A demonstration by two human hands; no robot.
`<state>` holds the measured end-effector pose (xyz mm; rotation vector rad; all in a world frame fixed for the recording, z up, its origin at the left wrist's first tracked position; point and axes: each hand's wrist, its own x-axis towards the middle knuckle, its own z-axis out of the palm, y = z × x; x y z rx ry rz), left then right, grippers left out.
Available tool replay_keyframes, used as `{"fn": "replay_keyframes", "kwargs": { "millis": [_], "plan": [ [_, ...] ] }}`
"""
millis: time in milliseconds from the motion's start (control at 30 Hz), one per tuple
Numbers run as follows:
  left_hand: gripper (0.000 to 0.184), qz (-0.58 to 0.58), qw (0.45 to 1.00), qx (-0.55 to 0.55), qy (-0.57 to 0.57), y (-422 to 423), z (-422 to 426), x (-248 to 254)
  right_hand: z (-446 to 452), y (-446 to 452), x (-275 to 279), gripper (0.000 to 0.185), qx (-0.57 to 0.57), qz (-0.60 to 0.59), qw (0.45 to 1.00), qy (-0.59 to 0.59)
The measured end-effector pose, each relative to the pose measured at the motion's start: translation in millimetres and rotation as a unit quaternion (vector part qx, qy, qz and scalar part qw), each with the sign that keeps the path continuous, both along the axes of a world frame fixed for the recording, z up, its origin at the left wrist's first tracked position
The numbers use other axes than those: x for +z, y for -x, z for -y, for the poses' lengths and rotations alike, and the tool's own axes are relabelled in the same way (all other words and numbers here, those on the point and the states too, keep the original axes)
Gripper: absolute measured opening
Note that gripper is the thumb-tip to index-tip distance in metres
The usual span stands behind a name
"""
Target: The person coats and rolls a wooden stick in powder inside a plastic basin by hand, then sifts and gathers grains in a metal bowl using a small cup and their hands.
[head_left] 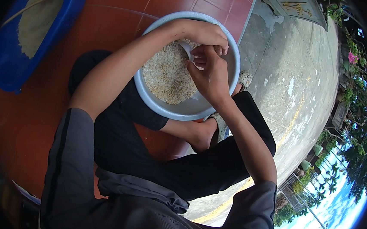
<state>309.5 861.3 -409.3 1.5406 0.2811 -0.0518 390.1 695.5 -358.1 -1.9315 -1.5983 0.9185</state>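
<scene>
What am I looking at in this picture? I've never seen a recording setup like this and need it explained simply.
There is no machine here: a person works with bare hands. The single picture comes from a camera on the person's head, facing forward and down, so the view is round-edged and bent.

The left hand and right hand are close together over a metal basin partly filled with pale, grainy material. A whitish curved thing shows beside the fingers; whether they hold it, or anything else, I cannot tell.

The red tiled floor also bears a blue tray of pale material, with a thin stick across it. Grey pavement lies to the right.
</scene>
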Motion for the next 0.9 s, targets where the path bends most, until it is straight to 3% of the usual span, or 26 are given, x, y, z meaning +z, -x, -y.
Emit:
{"fn": "replay_keyframes", "kwargs": {
  "millis": [533,900],
  "plan": [
    [0.041,0.016,1.0,-0.014,0.017,-1.8,1.0,-1.4,15.8,19.0,4.3,0.039,-0.021,-0.104,0.989,0.105],
    [0.04,0.007,1.0,-0.005,0.013,-1.6,3.2,1.2,22.9,5.2,-20.5,0.041,-0.114,-0.204,0.952,0.196]
  ]
}}
